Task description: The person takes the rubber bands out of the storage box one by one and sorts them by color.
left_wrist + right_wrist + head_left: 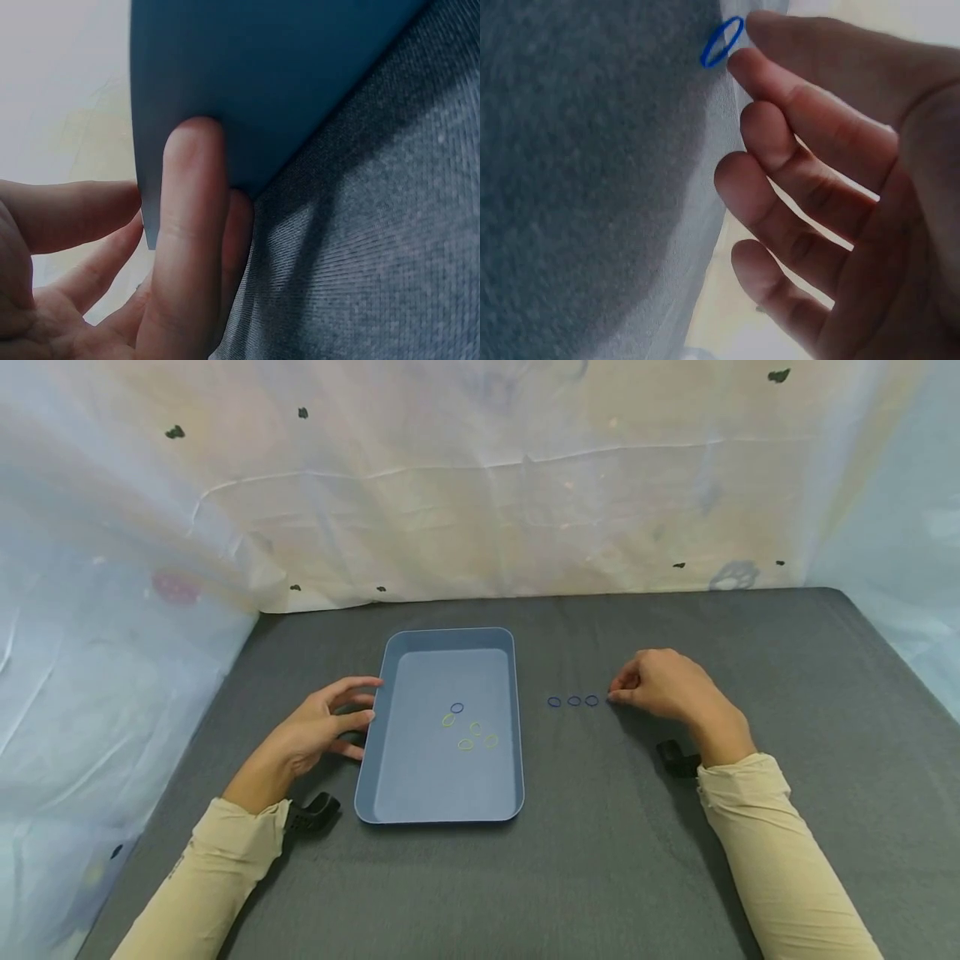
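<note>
My left hand (311, 727) rests at the left side of a blue-grey tray (435, 802), its fingers fairly straight against the outer wall. Close up in the left wrist view, fingertips (193, 150) touch the tray wall (247, 67). Inside the tray lie a blue rubber band (457, 707) and several yellow rubber bands (466, 744). To the right, my right hand (667, 689) pinches a small blue rubber band (722, 43) at thumb and index fingertips, low over the cloth. Three blue rubber bands (574, 701) lie in a row just left of those fingertips.
A dark grey cloth (600, 877) covers the table under the tray. Pale printed sheeting (480, 527) hangs behind the back edge and along both sides. Each wrist carries a black camera mount (315, 812).
</note>
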`<state>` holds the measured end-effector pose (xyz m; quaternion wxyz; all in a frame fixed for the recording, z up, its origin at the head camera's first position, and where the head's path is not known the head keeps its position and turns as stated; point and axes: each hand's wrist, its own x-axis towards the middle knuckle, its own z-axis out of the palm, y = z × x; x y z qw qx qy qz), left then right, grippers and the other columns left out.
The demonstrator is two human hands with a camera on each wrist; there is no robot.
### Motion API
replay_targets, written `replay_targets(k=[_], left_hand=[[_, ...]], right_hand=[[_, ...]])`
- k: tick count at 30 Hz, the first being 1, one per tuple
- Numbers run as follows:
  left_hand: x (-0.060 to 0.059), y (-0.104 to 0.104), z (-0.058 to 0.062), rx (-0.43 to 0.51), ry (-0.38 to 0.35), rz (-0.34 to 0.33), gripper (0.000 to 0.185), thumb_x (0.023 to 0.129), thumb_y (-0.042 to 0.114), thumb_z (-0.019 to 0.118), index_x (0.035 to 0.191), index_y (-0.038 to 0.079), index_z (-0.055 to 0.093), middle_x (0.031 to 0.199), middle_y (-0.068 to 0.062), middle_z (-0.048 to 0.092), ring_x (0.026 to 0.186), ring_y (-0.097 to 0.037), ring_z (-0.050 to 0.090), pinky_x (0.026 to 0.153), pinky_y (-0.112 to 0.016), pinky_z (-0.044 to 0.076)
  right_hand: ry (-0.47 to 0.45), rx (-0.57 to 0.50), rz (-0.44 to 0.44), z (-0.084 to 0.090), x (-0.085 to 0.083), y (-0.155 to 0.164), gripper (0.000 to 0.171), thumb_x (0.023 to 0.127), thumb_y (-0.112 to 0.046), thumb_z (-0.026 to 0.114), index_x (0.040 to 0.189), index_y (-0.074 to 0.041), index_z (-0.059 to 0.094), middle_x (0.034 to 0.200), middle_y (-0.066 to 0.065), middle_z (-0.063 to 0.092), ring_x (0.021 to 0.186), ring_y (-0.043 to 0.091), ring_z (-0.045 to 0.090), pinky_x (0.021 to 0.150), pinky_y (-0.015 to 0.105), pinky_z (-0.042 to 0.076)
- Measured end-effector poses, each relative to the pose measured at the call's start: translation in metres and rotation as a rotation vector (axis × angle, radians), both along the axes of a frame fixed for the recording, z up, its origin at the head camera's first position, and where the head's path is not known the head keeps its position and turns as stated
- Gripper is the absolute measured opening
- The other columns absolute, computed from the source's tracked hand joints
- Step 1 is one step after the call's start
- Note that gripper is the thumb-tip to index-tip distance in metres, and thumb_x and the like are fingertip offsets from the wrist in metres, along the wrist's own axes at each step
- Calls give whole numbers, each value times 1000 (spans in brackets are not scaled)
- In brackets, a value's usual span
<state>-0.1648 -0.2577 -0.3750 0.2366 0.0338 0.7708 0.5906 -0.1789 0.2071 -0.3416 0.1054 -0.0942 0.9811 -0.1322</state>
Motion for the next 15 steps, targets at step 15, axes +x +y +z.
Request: replay_targets(k=[15], left_hand=[[1,1,1,5,-10,-2,56,102,12,57,153,16,35,153,-24,33,110,-27,59,74,-46,63]], right_hand=[[5,-4,-5,-1,2,1,15,91,-27,73,95,-15,79,96,5,77,78,17,63,67,39,51]])
